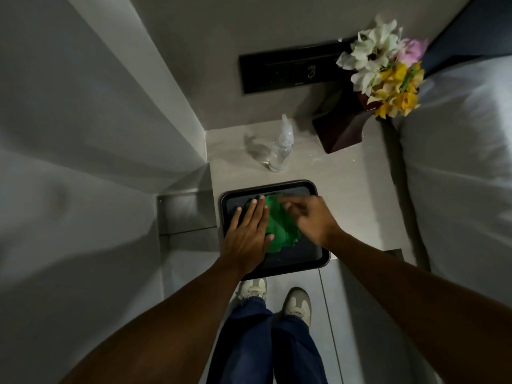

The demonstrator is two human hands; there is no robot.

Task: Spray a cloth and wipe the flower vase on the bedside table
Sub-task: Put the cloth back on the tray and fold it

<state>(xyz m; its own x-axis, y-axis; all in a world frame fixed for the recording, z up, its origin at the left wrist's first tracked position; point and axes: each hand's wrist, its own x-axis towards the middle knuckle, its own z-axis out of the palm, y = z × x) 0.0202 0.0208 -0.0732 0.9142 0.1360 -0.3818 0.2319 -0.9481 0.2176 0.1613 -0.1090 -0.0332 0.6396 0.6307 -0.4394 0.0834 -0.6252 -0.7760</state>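
Green cloth (279,228) partly hidden under both hands; right hand (310,220) blurred.

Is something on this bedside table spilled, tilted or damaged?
Nothing stands out. The spray bottle and the flower vase stand upright, the green cloth lies bunched inside the black tray, and no spill shows.

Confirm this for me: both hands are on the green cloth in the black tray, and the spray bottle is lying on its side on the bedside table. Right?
Not quite. In the head view the spray bottle stands upright on the bedside table, beyond the tray. The rest holds: left hand and right hand are on the green cloth in the black tray.
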